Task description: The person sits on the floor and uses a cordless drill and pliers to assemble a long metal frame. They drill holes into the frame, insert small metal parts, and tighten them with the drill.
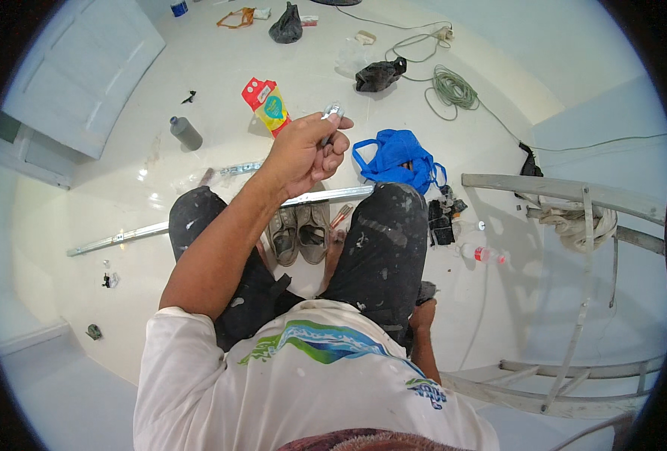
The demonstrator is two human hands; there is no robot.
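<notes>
one small silvery metal piece (332, 113) sits pinched in the curled fingers of the raised left hand (307, 154), held up for a close look, while the right hand (424, 314), half-hidden by the hip, cannot be told open or closed.

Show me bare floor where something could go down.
Bare floor lies left of the dark trousers, below the long metal strip. Crowded: around the blue bag, shoes and green cable coil.
</notes>
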